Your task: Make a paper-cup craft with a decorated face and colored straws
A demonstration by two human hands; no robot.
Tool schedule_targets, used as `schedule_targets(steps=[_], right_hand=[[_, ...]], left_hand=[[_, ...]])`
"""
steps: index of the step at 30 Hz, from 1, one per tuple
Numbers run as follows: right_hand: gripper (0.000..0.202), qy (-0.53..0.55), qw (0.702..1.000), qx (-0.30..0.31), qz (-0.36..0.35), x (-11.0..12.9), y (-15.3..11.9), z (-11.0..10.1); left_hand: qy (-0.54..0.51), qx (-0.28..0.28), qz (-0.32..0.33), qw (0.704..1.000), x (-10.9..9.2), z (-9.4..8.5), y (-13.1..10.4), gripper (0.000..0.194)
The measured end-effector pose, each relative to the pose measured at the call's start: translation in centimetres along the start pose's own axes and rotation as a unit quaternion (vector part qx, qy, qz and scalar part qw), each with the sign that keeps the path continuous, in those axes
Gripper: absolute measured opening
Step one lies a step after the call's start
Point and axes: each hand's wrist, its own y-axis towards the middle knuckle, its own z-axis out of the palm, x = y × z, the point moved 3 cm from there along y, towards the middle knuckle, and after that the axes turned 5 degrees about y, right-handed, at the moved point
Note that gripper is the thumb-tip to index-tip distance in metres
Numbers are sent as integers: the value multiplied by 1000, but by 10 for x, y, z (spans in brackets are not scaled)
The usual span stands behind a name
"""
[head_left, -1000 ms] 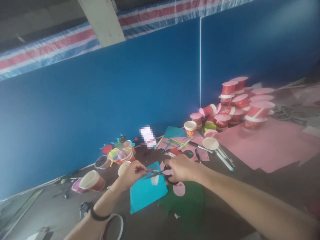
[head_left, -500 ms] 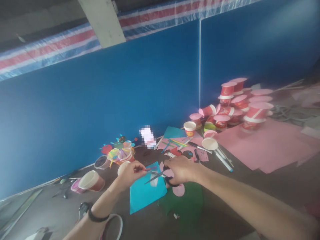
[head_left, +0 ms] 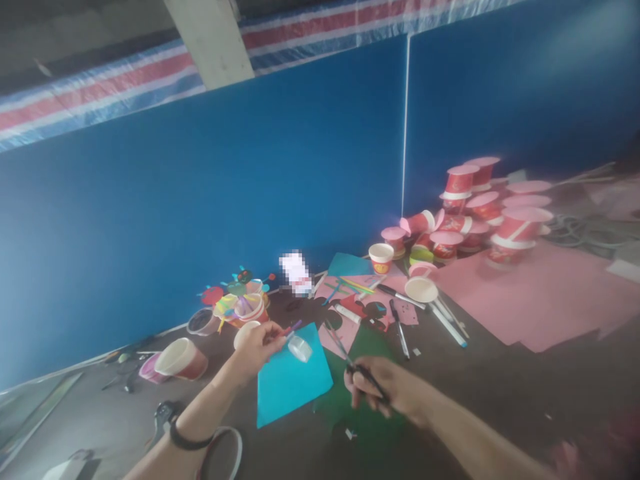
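My left hand (head_left: 261, 345) is pinched on a thin purple strip (head_left: 294, 328) above the upper left part of a cyan paper sheet (head_left: 293, 393). Just under the strip, on the sheet, shows a clear, shiny object (head_left: 300, 348) that I cannot name for certain. My right hand (head_left: 373, 387) grips scissors (head_left: 367, 377) by their black handles, blades pointing up and left, apart from the strip. Dark green paper (head_left: 345, 403) lies beneath the right hand. Beside the left wrist stands a pale paper cup (head_left: 246, 333), partly covered.
Red cups with pink discs (head_left: 517, 230) are stacked at the right, by pink paper sheets (head_left: 545, 293). Pens (head_left: 400, 330) and paper scraps lie behind the hands. Decorated cups (head_left: 250, 307) stand at the back left; a tipped cup (head_left: 183, 360) and white ring (head_left: 237, 453) are nearer.
My right hand with the scissors has drawn back to the right and down, away from the strip. My left hand has shifted slightly left, keeping the purple strip.
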Motion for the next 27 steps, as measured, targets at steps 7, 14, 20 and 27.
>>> schedule_targets(steps=[7,14,20,27], right_hand=[[60,329,943,53,-7,-27,12,90],[53,368,929,4,-33,-18,29,98],[50,372,925,-49,-56,-8,39,97],[49,407,907,-93,-56,-8,45,106]], left_hand=[[-253,55,-86,962,-2,24,-4,38],[-404,51,-111,907,-8,40,-16,29],[-501,39,-96,859,-16,59,-23,20],[-493,7,-128,860,-20,68,-29,20]])
